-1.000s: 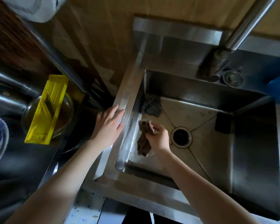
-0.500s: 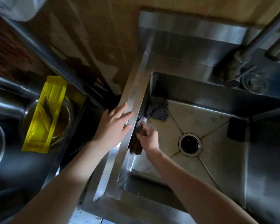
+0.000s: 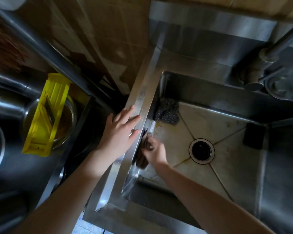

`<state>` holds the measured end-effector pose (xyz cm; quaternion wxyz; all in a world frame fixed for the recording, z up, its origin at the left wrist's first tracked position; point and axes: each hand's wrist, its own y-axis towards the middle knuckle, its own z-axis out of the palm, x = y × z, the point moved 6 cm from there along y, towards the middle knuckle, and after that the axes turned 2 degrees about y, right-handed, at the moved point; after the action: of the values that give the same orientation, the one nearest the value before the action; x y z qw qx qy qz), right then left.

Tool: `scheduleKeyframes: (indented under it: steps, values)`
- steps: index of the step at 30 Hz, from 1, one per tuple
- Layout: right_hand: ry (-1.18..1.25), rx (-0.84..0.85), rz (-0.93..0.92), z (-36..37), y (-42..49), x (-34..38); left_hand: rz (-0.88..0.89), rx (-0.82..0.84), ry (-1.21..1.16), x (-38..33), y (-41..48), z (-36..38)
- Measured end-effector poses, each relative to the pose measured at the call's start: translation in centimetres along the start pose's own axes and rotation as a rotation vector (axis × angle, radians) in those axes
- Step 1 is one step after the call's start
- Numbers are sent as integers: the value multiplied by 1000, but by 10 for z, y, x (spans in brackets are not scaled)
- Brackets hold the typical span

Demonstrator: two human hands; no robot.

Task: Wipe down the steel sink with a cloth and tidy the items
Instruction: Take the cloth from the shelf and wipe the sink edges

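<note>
1. Your right hand [image 3: 154, 152] is clenched around a dark brown cloth [image 3: 141, 157], pressing it against the inner left wall of the steel sink [image 3: 227, 174], just below the rim.
2. Your left hand [image 3: 120, 130] lies flat and released on the sink's left rim, fingers spread, grasping nothing; its fingertips sit just above the cloth.
3. A dark steel scouring pad [image 3: 167, 110] lies in the far left corner of the basin, near the cloth but apart from it.
4. A small black block [image 3: 254, 135], perhaps a sponge, leans against the right side of the basin, well apart from your hands.
5. The round drain [image 3: 202, 151] is open in the middle of the basin floor, between your right hand and the black block.
6. The tap [image 3: 269, 53] rises from the back ledge at the upper right.
7. Left of the sink, a yellow slicer [image 3: 46, 115] rests tilted across a glass bowl [image 3: 67, 122].
</note>
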<state>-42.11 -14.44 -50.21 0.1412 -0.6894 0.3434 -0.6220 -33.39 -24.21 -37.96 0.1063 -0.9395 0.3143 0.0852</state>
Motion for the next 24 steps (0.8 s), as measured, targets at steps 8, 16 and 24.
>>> scheduleKeyframes:
  steps: [8,16,24]
  values:
    - [97,-20,177,20,-13,-38,-19,-19,-5,-3,1,-1]
    - [202,-229,-45,-61,95,79,-33,-28,-49,-4,-2,-1]
    - [61,-191,25,-37,91,29,-45,-42,-82,-2,-2,2]
